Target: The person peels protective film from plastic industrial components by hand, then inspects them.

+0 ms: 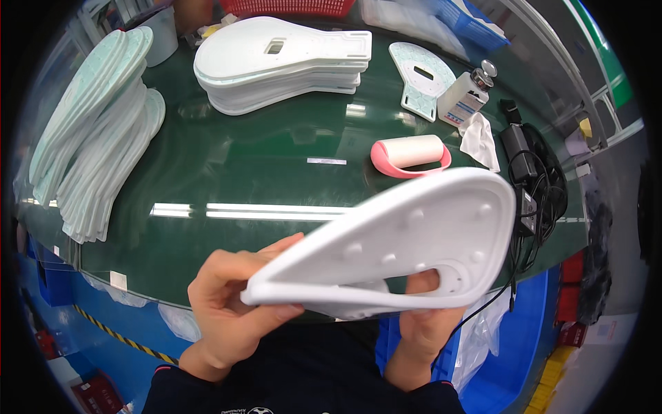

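Observation:
Both of my hands hold up a white moulded plastic shell, tilted, above the near edge of the green table. It is teardrop-shaped, with a raised rim, small round studs inside and an opening at its wide end. My left hand pinches the narrow end, thumb below and fingers on the far side. Under the wide end is my right hand, closed on the lower edge; one of its fingertips shows through the opening, and its other fingers are partly hidden by the shell.
At the back lies a stack of white paddle-shaped panels; pale green-white panels lean at left. Rightward are a slotted panel, pump bottle, white cloth, white roller with pink handle, black cables and a blue bin.

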`<state>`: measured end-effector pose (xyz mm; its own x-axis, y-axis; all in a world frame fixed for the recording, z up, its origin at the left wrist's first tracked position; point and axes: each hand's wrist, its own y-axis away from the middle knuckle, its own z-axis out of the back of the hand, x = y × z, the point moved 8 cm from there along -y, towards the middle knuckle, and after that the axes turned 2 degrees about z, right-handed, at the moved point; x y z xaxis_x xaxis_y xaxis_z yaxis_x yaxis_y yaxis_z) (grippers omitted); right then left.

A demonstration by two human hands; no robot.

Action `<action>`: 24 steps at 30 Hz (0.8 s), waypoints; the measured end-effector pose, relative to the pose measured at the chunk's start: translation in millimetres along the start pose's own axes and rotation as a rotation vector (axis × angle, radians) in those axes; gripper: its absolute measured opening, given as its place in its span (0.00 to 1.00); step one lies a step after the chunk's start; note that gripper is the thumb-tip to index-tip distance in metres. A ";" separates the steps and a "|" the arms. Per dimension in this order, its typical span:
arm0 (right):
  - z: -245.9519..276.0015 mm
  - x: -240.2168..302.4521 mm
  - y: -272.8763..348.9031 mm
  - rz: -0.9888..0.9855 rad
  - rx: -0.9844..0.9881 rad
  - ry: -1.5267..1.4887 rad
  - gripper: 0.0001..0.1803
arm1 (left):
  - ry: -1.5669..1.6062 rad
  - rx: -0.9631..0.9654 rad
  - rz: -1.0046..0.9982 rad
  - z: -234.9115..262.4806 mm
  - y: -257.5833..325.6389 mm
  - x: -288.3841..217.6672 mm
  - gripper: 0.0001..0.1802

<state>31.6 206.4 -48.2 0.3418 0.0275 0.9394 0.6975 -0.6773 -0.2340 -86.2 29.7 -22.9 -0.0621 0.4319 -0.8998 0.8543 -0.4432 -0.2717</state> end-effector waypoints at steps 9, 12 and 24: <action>5.6 20.7 8.6 0.170 -0.048 0.212 0.35 | -0.113 0.045 0.007 -2.6 8.3 -6.9 0.18; 1.1 24.0 4.1 0.166 -0.058 0.287 0.30 | -0.092 -0.035 0.103 5.0 7.2 5.8 0.17; -48.1 64.2 -14.5 0.414 0.378 0.346 0.21 | -0.414 0.164 0.138 1.1 -2.6 43.8 0.13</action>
<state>13.2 182.6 27.5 0.4514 -0.4606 0.7643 0.7465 -0.2743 -0.6062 -91.7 48.9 -62.1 -0.1827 0.0249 -0.9828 0.7783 -0.6071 -0.1601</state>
